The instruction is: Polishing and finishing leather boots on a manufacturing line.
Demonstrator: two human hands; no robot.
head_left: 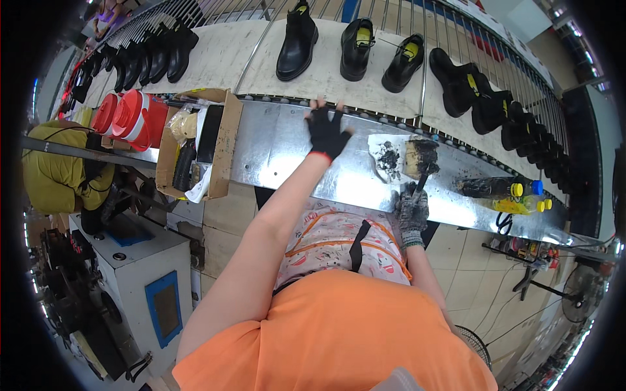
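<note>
Right hand (413, 212) grips brush (422, 159); boots (297, 42) beyond.

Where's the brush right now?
In the head view, the brush is right of centre on the metal bench, gripped by the right hand, bristles beside a black smear, bottles farther right.

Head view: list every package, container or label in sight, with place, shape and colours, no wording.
Open brown cardboard box: left end of the metal bench, rectangular, holding small items.
Two red round tubs with white bands: left of the box.
Yellow-capped and blue-capped plastic bottles: lying at the bench's right end.
Yellow insole labels: inside black shoes.
</note>
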